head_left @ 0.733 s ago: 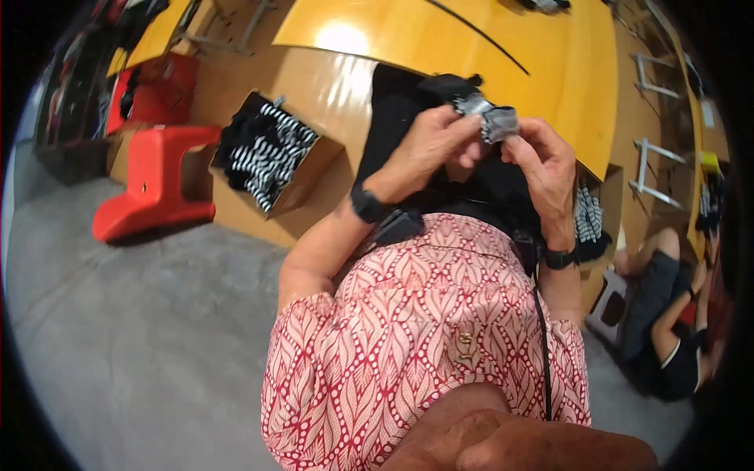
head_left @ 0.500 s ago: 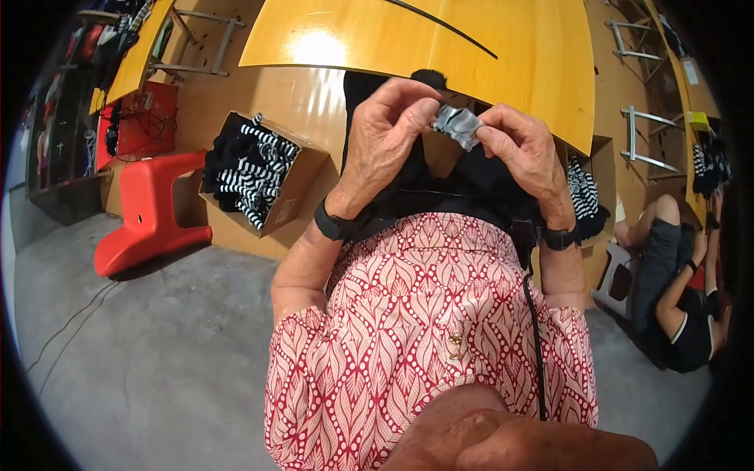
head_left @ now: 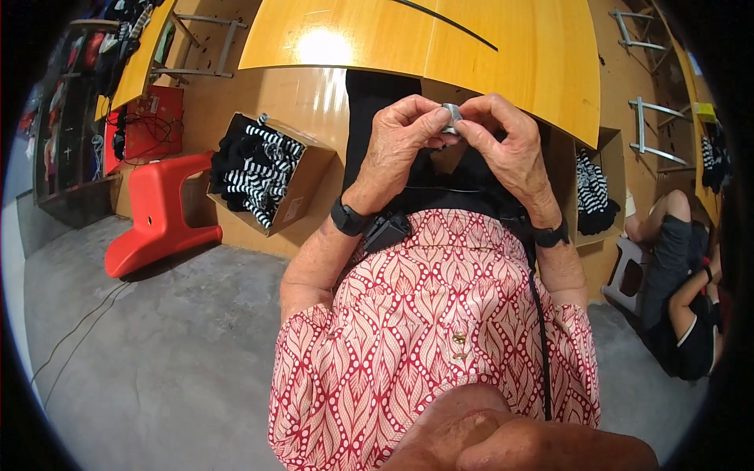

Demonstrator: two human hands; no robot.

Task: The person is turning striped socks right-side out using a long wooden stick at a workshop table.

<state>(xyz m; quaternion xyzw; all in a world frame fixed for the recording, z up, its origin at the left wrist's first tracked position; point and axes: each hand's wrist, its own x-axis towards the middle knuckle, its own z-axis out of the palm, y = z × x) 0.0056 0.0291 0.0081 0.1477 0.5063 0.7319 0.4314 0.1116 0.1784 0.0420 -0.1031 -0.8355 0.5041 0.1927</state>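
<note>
The left hand (head_left: pixel 402 140) and right hand (head_left: pixel 509 147) pinch a small grey piece (head_left: pixel 452 114) between thumbs and fingers, on the near side of the yellow tabletop (head_left: pixel 314 23). To the left, a cardboard box (head_left: pixel 308 187) holds black-and-white striped fabric (head_left: pixel 255 174).

Both hands meet over the lap, pinching one small grey piece.
From my remote seat, the head view shows me the left hand (head_left: pixel 393 149) and right hand (head_left: pixel 509 153) raised just short of the desk (head_left: pixel 503 74), thumbs and fingers closing on the small grey piece (head_left: pixel 451 116), largely hidden by them. A thin black strip (head_left: pixel 452 25) lies on the desk's far part. To the left I see a cardboard box (head_left: pixel 305 192) heaped with black-and-white striped fabric (head_left: pixel 255 174), with a red stool (head_left: pixel 149 212) beside it; at the far right, another person (head_left: pixel 666 259) sits.
</note>
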